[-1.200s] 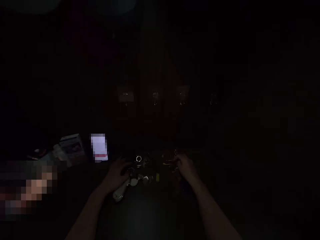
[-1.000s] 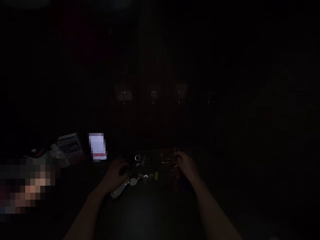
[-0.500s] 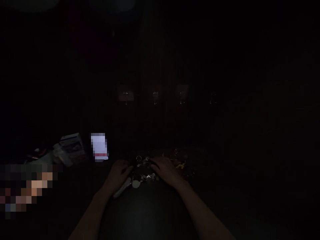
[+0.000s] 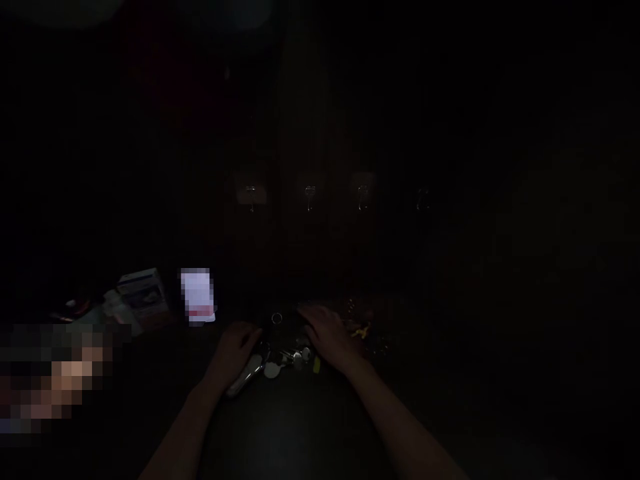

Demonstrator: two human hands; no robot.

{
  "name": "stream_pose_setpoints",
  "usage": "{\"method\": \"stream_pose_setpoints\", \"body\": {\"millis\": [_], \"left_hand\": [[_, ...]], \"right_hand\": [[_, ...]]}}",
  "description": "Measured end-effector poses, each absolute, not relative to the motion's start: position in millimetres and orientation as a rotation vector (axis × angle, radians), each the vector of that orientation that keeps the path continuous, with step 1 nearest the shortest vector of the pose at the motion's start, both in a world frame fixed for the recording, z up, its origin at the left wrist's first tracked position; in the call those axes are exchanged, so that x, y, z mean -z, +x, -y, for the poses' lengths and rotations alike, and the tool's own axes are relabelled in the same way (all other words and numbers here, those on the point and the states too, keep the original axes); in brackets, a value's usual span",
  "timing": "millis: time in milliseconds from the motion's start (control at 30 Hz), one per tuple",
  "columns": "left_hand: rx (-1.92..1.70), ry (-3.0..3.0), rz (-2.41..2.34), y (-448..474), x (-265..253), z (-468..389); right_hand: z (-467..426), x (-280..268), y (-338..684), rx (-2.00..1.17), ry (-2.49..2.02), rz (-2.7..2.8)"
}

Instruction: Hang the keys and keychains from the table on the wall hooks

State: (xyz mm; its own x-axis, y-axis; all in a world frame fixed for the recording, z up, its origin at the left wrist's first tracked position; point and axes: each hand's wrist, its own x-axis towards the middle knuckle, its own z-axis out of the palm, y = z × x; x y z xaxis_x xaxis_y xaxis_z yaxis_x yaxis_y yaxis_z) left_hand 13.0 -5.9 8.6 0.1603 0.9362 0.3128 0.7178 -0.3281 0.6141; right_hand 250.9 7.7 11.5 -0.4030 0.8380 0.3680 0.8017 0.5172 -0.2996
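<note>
The scene is very dark. My left hand rests palm down beside a pale, long, shiny-edged object; its thumb stands apart from the fingers, which partly fade into shadow. My right hand is stretched out low over the surface, fingers pointing inward and apart from the thumb. Nothing shows in either hand, though the palms are hidden. Between them lie a metal ring, a pale round tag, a cluster of keys and a small yellow piece.
Yellowish small items lie right of my right hand. At the left stand a lit, blurred-out screen, a box and a white bottle. Several metal hooks line the back. A pixelated patch covers the lower left.
My right hand has shifted slightly, its fingers reaching farther forward. Small shiny pieces near its fingertips and beneath the ring are no longer visible. More of the yellow piece shows.
</note>
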Motion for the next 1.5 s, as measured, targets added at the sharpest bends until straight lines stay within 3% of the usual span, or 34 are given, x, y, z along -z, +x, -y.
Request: {"method": "stream_pose_setpoints", "body": {"millis": [167, 533, 1000, 1500], "left_hand": [[-0.987, 2.069, -1.600, 14, -8, 6], [-0.964, 2.016, -1.589, 13, -10, 8], [-0.967, 2.019, -1.623, 14, -9, 9], [-0.995, 1.984, -1.597, 15, -11, 10]], "right_hand": [[-8, -5, 245, -0.204, -1.372, 2.386], [-11, -1, 261, 0.037, -1.713, 2.194], [-12, -4, 254, -0.020, -1.779, 2.055], [-19, -9, 276, -0.578, -1.220, 1.318]]}}
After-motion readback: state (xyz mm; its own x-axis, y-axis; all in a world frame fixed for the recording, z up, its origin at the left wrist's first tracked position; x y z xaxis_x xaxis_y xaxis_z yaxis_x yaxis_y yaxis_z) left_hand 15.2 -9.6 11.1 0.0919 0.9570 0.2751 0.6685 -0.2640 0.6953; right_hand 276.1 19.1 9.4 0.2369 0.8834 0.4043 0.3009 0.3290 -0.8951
